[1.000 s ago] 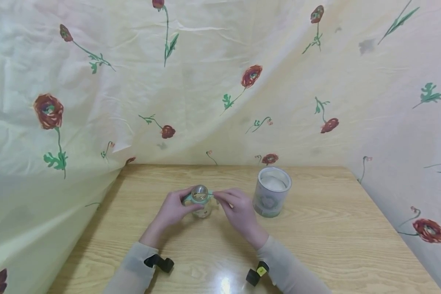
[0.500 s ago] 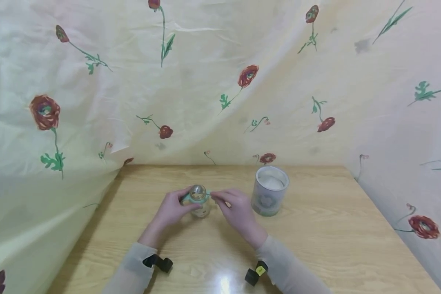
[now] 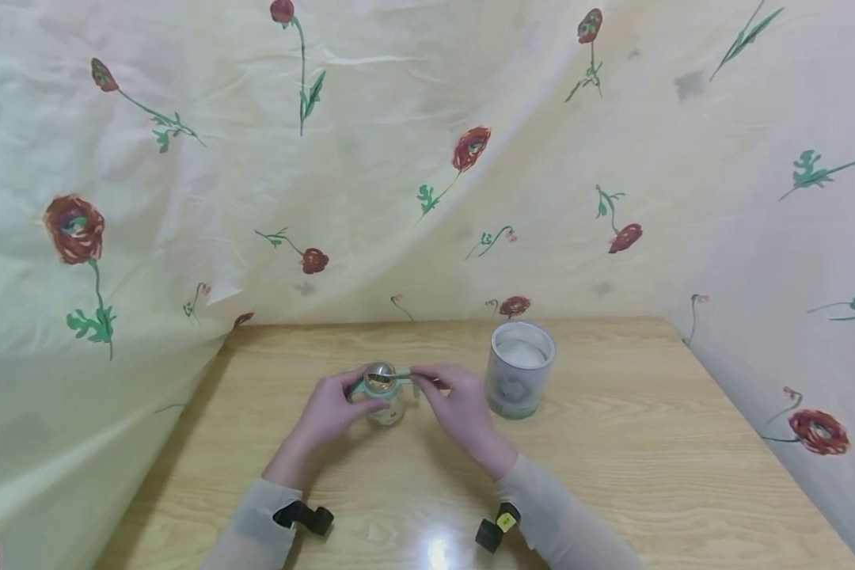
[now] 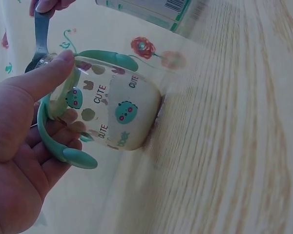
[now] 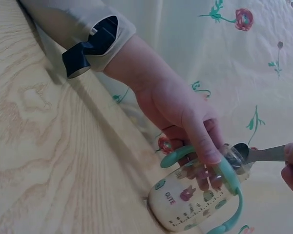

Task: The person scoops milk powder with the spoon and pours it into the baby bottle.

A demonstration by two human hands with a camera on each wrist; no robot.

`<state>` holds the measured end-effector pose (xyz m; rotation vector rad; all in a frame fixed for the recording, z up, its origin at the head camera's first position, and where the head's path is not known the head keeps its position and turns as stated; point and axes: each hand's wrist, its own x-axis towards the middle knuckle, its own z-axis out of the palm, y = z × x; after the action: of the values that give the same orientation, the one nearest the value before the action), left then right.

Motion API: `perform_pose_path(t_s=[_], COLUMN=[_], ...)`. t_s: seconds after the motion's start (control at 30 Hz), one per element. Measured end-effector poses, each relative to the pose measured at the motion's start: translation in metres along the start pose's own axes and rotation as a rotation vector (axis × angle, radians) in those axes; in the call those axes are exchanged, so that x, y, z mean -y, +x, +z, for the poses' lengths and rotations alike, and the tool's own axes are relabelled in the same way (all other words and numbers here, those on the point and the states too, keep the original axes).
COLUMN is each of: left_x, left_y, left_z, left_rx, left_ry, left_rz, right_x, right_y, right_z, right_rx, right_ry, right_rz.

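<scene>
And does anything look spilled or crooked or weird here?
Nope, nothing stands out. The bottle stands upright on the table, the spoon is at its top, and the open tin stands straight nearby. I see no spill.

Spoon [image 5: 269, 154] — perhaps just inside bottle [image 4: 112, 105]

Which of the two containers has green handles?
The clear bottle held by the left hand; the wider can standing to its right shows none.
</scene>
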<state>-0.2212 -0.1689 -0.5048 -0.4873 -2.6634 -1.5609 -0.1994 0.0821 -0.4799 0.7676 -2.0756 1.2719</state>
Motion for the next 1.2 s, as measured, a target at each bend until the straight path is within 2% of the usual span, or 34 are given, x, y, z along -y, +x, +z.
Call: perform_pose_path(t_s=[0.13, 0.33, 0.47, 0.63, 0.8, 0.93, 1.03, 1.2], left_x=[-0.001, -0.005, -0.011, -0.022, -0.034, -0.046, -0.054, -0.065], left_y=[-0.002, -0.003, -0.003, -0.001, 0.0, 0.0, 0.003, 0.012], left_z=[0.0, -0.003, -0.006, -0.006, -0.003, -0.002, 0.002, 0.016], left_rx=[0.013, 0.006, -0.029, -0.078, -0.106, -0.136, -0.16, -0.176], left_ry=[0.012, 0.047, 0.059, 0.092, 0.099, 0.081, 0.051, 0.002], left_rz=[0.007, 0.029, 0.067, 0.143, 0.214, 0.244, 0.289, 0.379], right_x=[0.003, 0.007, 0.007, 0.006, 0.01, 0.011, 0.01, 0.006], right_y=[0.003, 0.011, 0.016, 0.02, 0.021, 0.021, 0.024, 0.026], right_z=[-0.002, -0.011, -0.019, -0.032, -0.048, -0.063, -0.076, -0.102], right_rx=[-0.069, -0.122, -0.132, -0.146, -0.165, -0.216, -0.263, -0.312], right_ry=[0.108, 0.282, 0.336, 0.381, 0.37, 0.374, 0.377, 0.325], right_rz=[0.13, 0.395, 0.488, 0.516, 0.538, 0.495, 0.451, 0.441])
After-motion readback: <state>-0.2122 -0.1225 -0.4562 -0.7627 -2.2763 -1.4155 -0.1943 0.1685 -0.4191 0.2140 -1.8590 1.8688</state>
